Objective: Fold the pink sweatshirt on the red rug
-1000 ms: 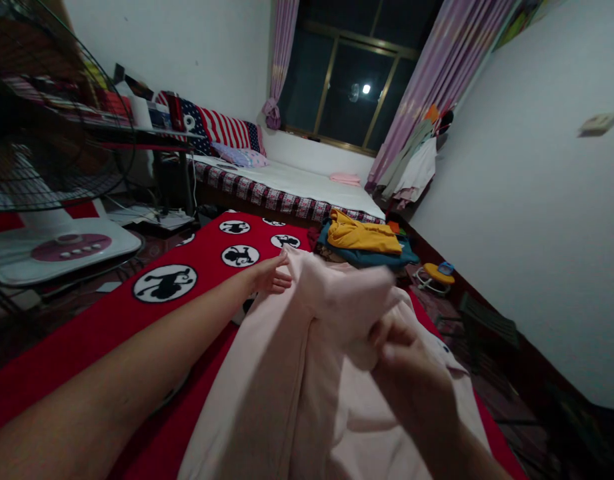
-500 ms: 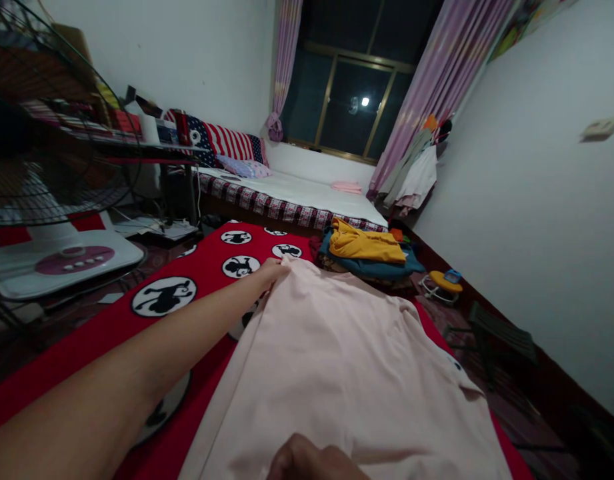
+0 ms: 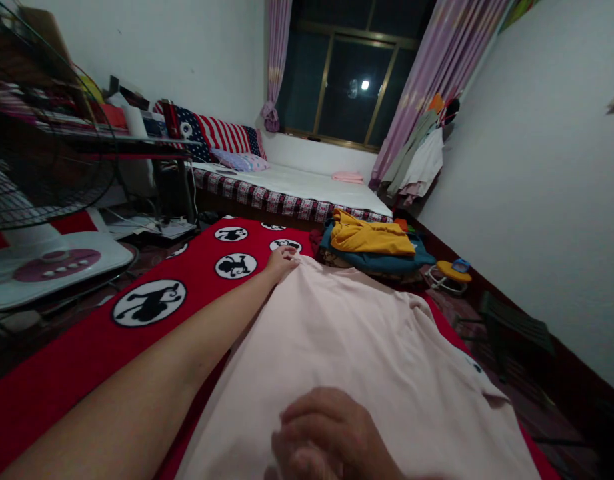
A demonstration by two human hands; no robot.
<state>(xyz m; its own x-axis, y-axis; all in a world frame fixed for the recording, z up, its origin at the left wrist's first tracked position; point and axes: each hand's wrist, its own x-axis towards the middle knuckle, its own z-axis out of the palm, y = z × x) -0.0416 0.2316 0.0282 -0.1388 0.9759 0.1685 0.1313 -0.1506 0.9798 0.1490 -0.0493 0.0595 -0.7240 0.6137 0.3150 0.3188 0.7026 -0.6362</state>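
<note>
Head view: a pale pink garment (image 3: 357,333) lies spread, with the left hand (image 3: 279,265) at its far corner and the right hand (image 3: 339,430) over its near part.
A second ago the right hand was lifting a turned-over part of the cloth; that part is now down, which seems to bring the garment closer to lying even. The left fingers, bunched half a second ago, look looser and slightly parted at the corner; whether they pinch it cannot be told. The right fingers are half curled; any hold on the cloth cannot be told. The garment stretches right of the left fingertips, over a red bedspread (image 3: 201,287). Beyond those fingertips, to their right, a yellow garment (image 3: 369,237) sits on a teal one (image 3: 424,259).
</note>
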